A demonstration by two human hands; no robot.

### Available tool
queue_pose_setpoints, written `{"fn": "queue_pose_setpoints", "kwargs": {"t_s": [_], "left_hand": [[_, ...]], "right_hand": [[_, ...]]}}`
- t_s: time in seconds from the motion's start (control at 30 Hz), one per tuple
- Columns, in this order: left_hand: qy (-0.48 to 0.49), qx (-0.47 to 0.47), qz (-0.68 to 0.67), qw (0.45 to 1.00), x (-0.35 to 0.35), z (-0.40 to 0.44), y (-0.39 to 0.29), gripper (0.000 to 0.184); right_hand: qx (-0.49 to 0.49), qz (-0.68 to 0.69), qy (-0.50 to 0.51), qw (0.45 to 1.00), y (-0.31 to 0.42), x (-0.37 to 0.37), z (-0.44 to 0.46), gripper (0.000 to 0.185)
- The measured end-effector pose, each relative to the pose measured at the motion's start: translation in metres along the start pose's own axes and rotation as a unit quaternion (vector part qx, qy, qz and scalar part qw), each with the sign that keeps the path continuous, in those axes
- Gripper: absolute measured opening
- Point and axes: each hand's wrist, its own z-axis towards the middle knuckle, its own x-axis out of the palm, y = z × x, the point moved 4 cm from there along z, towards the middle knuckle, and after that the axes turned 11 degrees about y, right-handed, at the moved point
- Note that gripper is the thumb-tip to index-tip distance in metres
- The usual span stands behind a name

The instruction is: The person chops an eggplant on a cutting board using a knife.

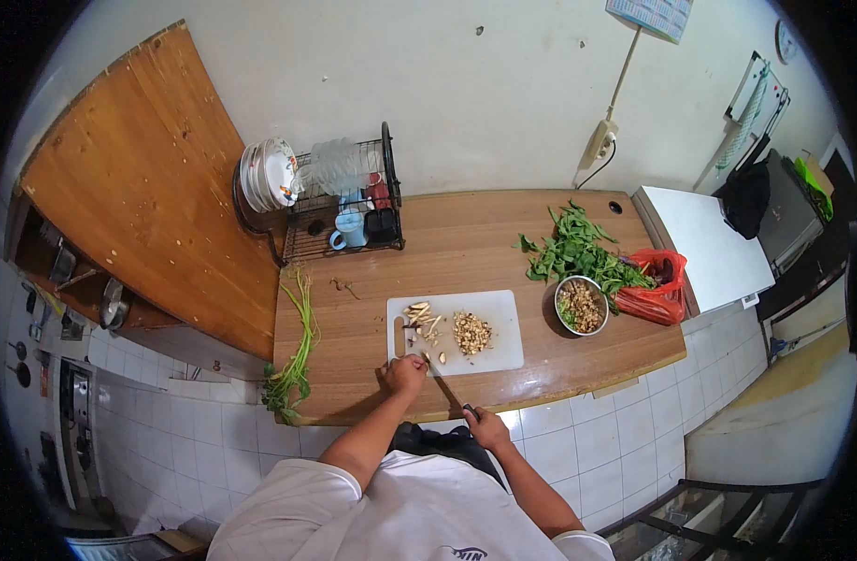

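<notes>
My right hand (487, 428) is wrapped round the handle of a knife (446, 386). Its blade slants up and left over the near edge of a white cutting board (505, 327). At the board's lower left corner, my left hand (407, 372) has its fingers curled together by the knife tip; what they pinch is too small to make out. Pale elongated pieces (417, 312) lie loose on the board's left part. Right of them is a heap of finely chopped pale and brown bits (471, 333). A few small bits lie between the hand and the heap.
Green stems (302, 323) lie along the table's left edge. On the right stand a metal bowl (582, 306) of chopped food, leafy greens (578, 248) and a red plastic bag (655, 297). A dish rack (307, 234) with plates and mugs stands at the back left.
</notes>
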Motion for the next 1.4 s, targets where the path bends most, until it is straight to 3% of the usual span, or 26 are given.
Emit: {"fn": "queue_pose_setpoints", "kwargs": {"t_s": [0.23,0.47,1.07,1.4], "left_hand": [[-0.002,0.013,0.012,1.000,0.001,0.001,0.001,0.009],[-0.029,0.055,0.087,0.994,-0.002,-0.012,-0.010,0.010],[-0.018,0.072,0.084,0.994,-0.007,-0.019,-0.009,0.006],[0.009,0.091,0.134,0.987,-0.015,-0.018,-0.018,0.003]], "right_hand": [[-0.014,-0.033,0.019,0.999,0.000,0.009,0.005,0.060],[-0.014,-0.062,-0.031,0.997,-0.006,0.001,0.008,0.057],[0.004,0.018,-0.008,1.000,-0.006,0.009,0.006,0.059],[0.010,-0.015,-0.023,1.000,0.024,-0.001,0.019,0.062]]}}
